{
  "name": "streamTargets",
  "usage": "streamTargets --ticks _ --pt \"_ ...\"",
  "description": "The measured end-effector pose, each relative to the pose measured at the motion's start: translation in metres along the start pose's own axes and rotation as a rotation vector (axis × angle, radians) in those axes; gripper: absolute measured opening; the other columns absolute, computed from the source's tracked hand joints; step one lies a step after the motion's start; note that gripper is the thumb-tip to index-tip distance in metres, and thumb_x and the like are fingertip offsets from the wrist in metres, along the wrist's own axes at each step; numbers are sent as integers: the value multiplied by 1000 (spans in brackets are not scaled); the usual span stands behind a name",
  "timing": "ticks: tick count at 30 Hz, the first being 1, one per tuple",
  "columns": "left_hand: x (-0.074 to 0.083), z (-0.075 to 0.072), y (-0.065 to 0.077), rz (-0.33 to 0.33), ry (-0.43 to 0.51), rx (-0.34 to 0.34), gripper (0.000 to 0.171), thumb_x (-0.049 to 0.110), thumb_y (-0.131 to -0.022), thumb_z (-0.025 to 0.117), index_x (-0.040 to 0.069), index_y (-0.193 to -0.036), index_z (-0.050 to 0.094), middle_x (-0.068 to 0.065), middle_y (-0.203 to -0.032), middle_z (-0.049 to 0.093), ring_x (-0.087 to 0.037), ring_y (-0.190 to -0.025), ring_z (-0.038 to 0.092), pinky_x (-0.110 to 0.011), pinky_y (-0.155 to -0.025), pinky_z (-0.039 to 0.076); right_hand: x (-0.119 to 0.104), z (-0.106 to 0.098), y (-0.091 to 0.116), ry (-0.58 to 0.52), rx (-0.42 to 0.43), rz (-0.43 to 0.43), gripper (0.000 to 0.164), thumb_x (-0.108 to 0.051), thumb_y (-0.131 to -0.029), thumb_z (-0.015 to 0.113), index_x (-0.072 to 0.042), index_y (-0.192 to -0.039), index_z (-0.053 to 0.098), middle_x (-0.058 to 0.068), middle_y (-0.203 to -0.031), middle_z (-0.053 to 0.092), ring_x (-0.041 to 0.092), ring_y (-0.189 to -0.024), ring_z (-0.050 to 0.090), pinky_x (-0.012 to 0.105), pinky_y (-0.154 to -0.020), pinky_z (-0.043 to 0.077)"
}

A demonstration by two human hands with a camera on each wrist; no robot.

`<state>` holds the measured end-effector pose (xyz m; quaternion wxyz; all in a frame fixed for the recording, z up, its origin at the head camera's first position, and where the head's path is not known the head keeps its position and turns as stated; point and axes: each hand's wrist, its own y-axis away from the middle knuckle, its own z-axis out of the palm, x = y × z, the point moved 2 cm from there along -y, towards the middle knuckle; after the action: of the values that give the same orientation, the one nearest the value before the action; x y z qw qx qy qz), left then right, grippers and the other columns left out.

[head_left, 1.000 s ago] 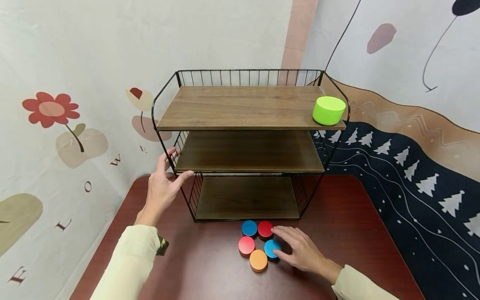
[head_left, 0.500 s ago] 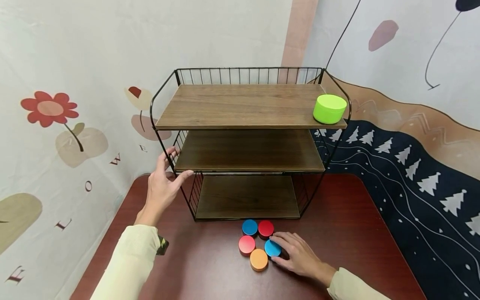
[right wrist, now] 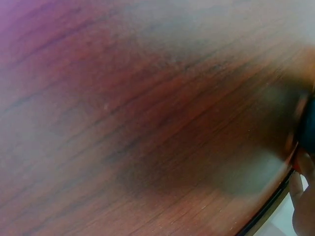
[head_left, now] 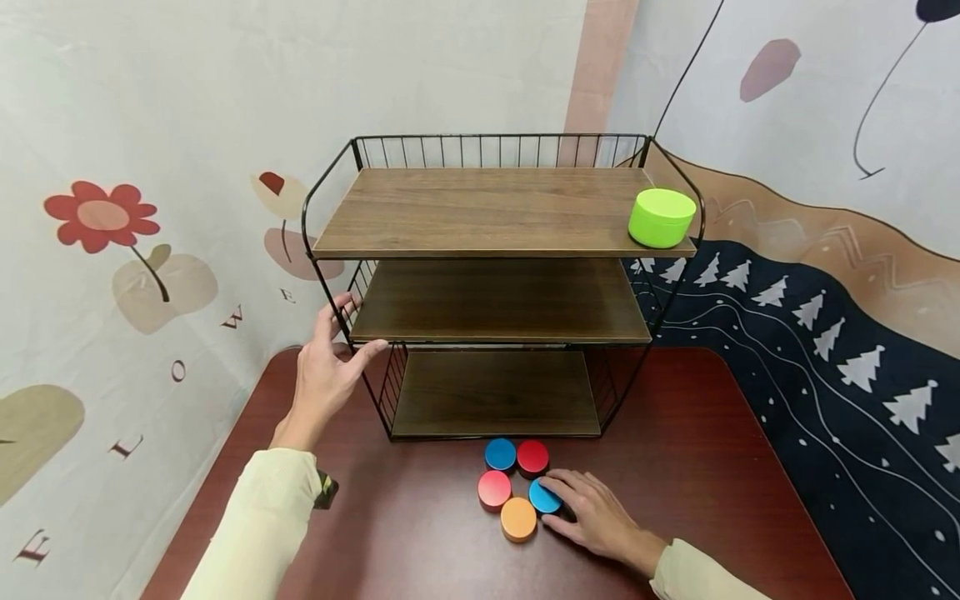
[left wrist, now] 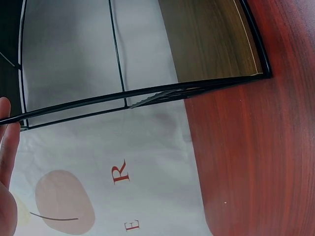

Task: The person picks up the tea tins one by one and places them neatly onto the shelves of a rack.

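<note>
A three-tier rack (head_left: 480,253) with wooden shelves and a black wire frame stands on the table. My left hand (head_left: 322,379) grips its left side post, fingers behind the post and thumb by the middle shelf's front edge. In front of the rack, several small round containers form a ring. My right hand (head_left: 596,512) pinches the right-hand blue round container (head_left: 543,497) between thumb and fingers, and it rests on the table. Around it sit a red container (head_left: 533,457), another blue one (head_left: 500,455), a pinkish-red one (head_left: 494,490) and an orange one (head_left: 518,520).
A lime-green round container (head_left: 662,218) stands at the right front corner of the top shelf. The dark red table (head_left: 420,533) runs back to a printed cloth wall (head_left: 465,67). A navy cloth with trees (head_left: 810,367) hangs along the right side.
My right hand has moved slightly left and down, its fingers leaving the red container's edge and closing on the right-hand blue one. The left hand keeps its hold on the rack.
</note>
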<state>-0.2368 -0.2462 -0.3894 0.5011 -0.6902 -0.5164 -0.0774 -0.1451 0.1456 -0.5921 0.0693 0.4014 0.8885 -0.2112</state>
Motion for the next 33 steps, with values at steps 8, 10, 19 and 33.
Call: streamTargets --ticks 8,10,19,33 --pt "1 0 0 -2 -5 4 81 18 -82 84 20 -150 39 -9 -140 58 8 -61 60 -8 -63 46 0 0 1 -26 -11 39 55 -40 -85 79 -21 -133 61 0 -125 61 19 -113 62 56 -88 51" --pt "1 0 0 -2 -7 4 81 18 -82 84 19 -149 39 -7 -140 58 8 -61 60 -8 -63 46 0 -1 0 -32 -9 39 55 -40 -85 79 -21 -133 61 0 -125 61 19 -113 62 55 -88 51" --pt "0 1 1 -11 7 5 81 17 -82 84 20 -149 40 -8 -139 59 2 -64 63 -8 -63 46 1 -1 1 -2 37 -26 56 -39 -82 82 -19 -131 63 -1 -122 62 14 -109 62 42 -86 53" --pt "0 0 2 -38 -21 -2 80 21 -83 84 22 -150 39 -6 -141 58 -7 -68 67 -8 -65 47 -1 -11 -2 7 51 -67 55 -39 -81 83 -19 -128 65 -2 -122 62 14 -109 62 40 -86 53"
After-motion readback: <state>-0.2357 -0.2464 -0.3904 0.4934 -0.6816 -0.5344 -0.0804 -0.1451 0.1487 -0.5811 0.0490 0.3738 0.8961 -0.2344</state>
